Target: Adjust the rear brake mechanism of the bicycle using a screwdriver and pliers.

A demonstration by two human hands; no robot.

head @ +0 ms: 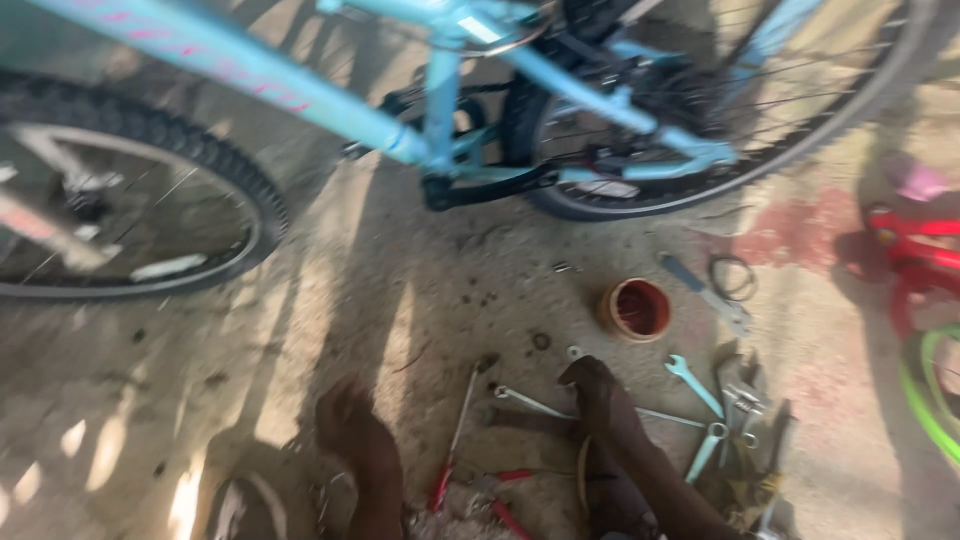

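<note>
**Right hand over the spanners, left hand on bare ground**

We look down at 2 hands low in the head view, with a light blue bicycle [440, 110] standing across the top of the frame, its rear wheel [720, 120] upper right and front wheel [130, 200] at left.

Right hand [600, 395]: it reaches forward over the tool scatter, its tip touching or just above the long silver spanner [545, 405]. That spanner's long axis runs roughly left to right, slightly tilted, passing under the hand; its ring end lies to the hand's left, and the shaft comes out on the hand's right side. We cannot tell whether the fingers are spread or curled: the hand is dark and in shadow.

Left hand [350, 425]: it sits on or near bare concrete, apart from the tools. Its finger posture is also unreadable. The nearest item is the red-handled screwdriver [452, 450], just to its right, long axis running near-vertical in frame with the tip pointing away from us.

Relation noted: the right hand is clearly the nearer hand to the spanner; the left is well apart from it, with the screwdriver between.

Surroundings: a small round orange tub [636, 309] stands ahead and to the right of the right hand. 2 teal spanners [695, 385] lie further right, near a pile of darker tools [745, 400]. A red frame [915, 245] sits at the right edge.
</note>
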